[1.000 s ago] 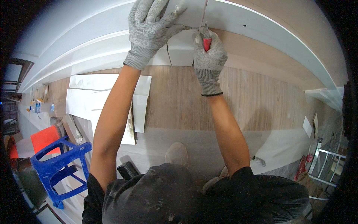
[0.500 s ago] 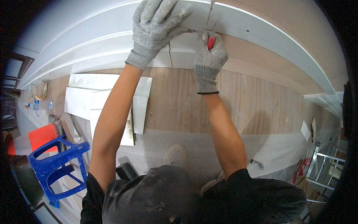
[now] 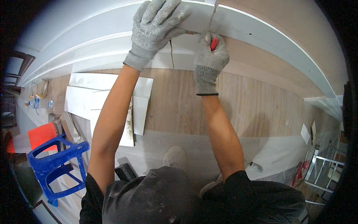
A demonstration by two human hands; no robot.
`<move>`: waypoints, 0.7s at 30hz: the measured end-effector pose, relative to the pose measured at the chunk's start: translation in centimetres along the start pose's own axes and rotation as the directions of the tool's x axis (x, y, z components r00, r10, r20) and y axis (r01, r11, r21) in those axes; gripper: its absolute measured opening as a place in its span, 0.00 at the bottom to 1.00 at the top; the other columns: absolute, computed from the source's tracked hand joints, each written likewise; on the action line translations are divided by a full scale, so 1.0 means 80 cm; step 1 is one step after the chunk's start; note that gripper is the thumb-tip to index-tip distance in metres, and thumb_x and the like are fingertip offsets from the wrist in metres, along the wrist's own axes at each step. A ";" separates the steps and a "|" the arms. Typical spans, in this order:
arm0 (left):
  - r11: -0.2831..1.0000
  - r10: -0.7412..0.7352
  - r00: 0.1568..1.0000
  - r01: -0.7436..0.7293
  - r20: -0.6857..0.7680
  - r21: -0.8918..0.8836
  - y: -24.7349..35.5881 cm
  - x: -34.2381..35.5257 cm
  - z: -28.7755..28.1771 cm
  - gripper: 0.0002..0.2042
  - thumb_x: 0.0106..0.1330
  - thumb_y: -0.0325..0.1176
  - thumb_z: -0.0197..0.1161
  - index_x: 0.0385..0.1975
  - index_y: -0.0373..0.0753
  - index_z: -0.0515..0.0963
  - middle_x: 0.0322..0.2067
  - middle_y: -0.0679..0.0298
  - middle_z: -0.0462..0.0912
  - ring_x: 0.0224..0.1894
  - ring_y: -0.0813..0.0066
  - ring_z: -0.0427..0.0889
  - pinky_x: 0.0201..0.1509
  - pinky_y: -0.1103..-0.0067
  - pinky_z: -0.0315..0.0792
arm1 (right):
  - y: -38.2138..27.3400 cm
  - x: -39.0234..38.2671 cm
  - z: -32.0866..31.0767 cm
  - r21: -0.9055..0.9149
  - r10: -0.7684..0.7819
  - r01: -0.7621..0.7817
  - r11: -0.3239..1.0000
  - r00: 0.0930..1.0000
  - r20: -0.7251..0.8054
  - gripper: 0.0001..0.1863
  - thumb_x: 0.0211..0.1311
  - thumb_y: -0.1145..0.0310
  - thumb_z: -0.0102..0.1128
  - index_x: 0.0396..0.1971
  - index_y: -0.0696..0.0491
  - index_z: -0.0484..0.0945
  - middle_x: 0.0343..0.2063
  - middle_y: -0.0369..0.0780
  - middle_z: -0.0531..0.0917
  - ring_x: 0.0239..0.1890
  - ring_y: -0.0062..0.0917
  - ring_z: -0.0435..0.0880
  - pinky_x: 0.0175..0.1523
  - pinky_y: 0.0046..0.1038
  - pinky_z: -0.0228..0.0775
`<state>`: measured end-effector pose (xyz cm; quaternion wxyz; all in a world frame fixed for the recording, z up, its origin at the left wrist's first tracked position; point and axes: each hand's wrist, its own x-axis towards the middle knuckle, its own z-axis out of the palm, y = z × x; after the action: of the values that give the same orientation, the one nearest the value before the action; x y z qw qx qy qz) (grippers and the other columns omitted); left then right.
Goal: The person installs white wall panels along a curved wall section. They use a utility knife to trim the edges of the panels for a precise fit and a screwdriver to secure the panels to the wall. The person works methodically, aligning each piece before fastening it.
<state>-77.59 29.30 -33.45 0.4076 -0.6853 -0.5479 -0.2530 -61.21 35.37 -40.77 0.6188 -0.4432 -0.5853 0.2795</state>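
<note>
My left hand (image 3: 151, 28), in a grey knitted work glove, lies with fingers spread against the white panel (image 3: 197, 16) at the top of the view. My right hand (image 3: 212, 52), gloved alike, is closed around a small tool with a red body (image 3: 214, 44). A thin dark tip (image 3: 192, 33) sticks out leftward from beside the right thumb, close to the left thumb. Whether it belongs to the red tool I cannot tell. Just above the right hand, a narrow joint (image 3: 214, 15) runs between two panels. Below, a dark crack (image 3: 172, 54) crosses the lower white trim.
White board offcuts (image 3: 80, 97) lie on the wood-look floor (image 3: 175, 100) at left. A blue plastic stool (image 3: 56, 160) stands beside an orange-red object (image 3: 43, 136). At right are a metal stepladder (image 3: 322, 171) and a small plastic bottle (image 3: 256, 167). Sheeting (image 3: 223, 147) covers the nearer floor.
My right hand has shifted very slightly, and the red tool's pointed grey end shows less clearly. My left hand stays spread on the panel. The view has moved a little.
</note>
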 end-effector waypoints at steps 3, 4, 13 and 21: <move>0.999 -0.010 1.000 0.011 -0.018 0.035 0.003 -0.006 0.003 0.32 0.51 0.49 0.75 0.60 0.56 0.81 0.67 0.62 0.73 0.69 0.52 0.68 0.65 0.54 0.65 | -0.009 0.003 -0.007 -0.127 0.055 -0.046 0.991 0.996 0.073 0.13 0.68 0.61 0.67 0.33 0.58 0.83 0.19 0.38 0.79 0.23 0.23 0.76 0.34 0.30 0.71; 0.999 -0.017 1.000 0.018 -0.016 0.038 0.004 -0.006 0.001 0.31 0.52 0.49 0.75 0.60 0.56 0.81 0.67 0.62 0.72 0.69 0.52 0.68 0.65 0.54 0.65 | -0.008 0.003 -0.007 -0.129 0.054 -0.045 0.991 0.996 0.071 0.13 0.67 0.60 0.68 0.32 0.57 0.83 0.20 0.39 0.79 0.23 0.25 0.76 0.34 0.32 0.70; 0.999 -0.022 0.999 0.021 0.031 0.036 0.004 -0.002 -0.002 0.31 0.54 0.49 0.74 0.61 0.58 0.80 0.68 0.62 0.71 0.69 0.52 0.67 0.66 0.53 0.65 | -0.005 0.003 -0.007 -0.099 0.071 -0.064 0.993 0.995 0.070 0.16 0.66 0.55 0.68 0.33 0.55 0.82 0.20 0.40 0.78 0.22 0.29 0.75 0.33 0.34 0.70; 1.000 0.001 0.999 0.000 -0.038 0.015 -0.002 -0.009 0.011 0.31 0.54 0.48 0.74 0.62 0.59 0.79 0.69 0.58 0.68 0.68 0.50 0.68 0.63 0.51 0.66 | -0.009 0.004 -0.006 -0.155 0.083 -0.072 0.985 0.994 0.066 0.13 0.66 0.61 0.69 0.35 0.59 0.86 0.20 0.35 0.79 0.25 0.20 0.74 0.35 0.28 0.71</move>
<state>-78.04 29.67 -34.42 0.4229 -0.6775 -0.5419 -0.2617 -60.81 35.25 -39.95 0.5502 -0.5013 -0.6092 0.2736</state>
